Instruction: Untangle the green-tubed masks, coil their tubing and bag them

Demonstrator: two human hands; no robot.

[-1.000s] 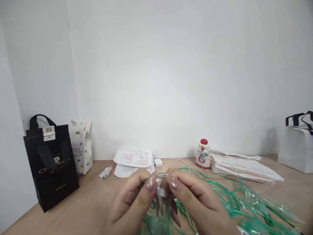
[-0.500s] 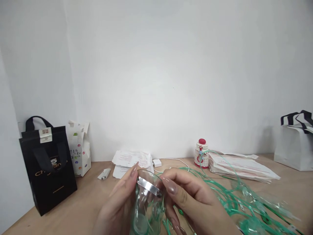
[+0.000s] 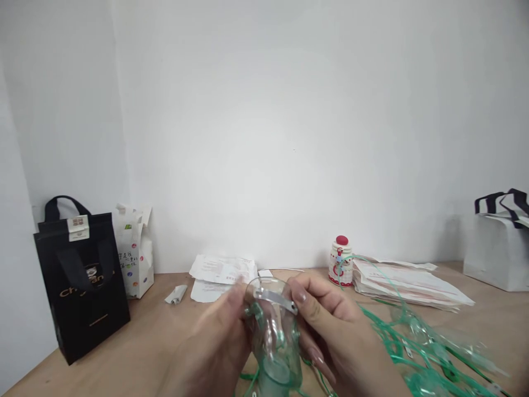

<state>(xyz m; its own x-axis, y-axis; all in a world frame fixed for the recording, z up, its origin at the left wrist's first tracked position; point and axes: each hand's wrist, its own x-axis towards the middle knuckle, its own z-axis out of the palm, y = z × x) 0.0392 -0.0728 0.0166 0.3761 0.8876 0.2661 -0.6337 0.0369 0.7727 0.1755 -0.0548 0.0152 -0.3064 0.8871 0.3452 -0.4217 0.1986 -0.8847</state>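
A clear, green-tinted oxygen mask (image 3: 278, 336) is held up at the lower middle, its narrow end upward. Across that end runs a metal nose clip (image 3: 274, 299). My right hand (image 3: 336, 325) pinches the mask's right rim, thumb by the clip's right end. On the opposite side, my left hand (image 3: 215, 339) is closed against the mask; its thumb is smeared by motion and some fingers are hidden behind the plastic. Green cord (image 3: 249, 377) hangs below the mask.
More masks with tangled green tubing (image 3: 417, 344) lie at the right. Behind them are a stack of paper packets (image 3: 405, 281) and a red-topped bottle (image 3: 341, 262). A black bag (image 3: 85, 286) and white bag (image 3: 134, 253) stand left. Papers (image 3: 219, 273) lie by the wall.
The mask has shifted right and turned a little, with its clip now higher. My left thumb has slid off the upper left rim. My right hand has moved slightly right with the mask.
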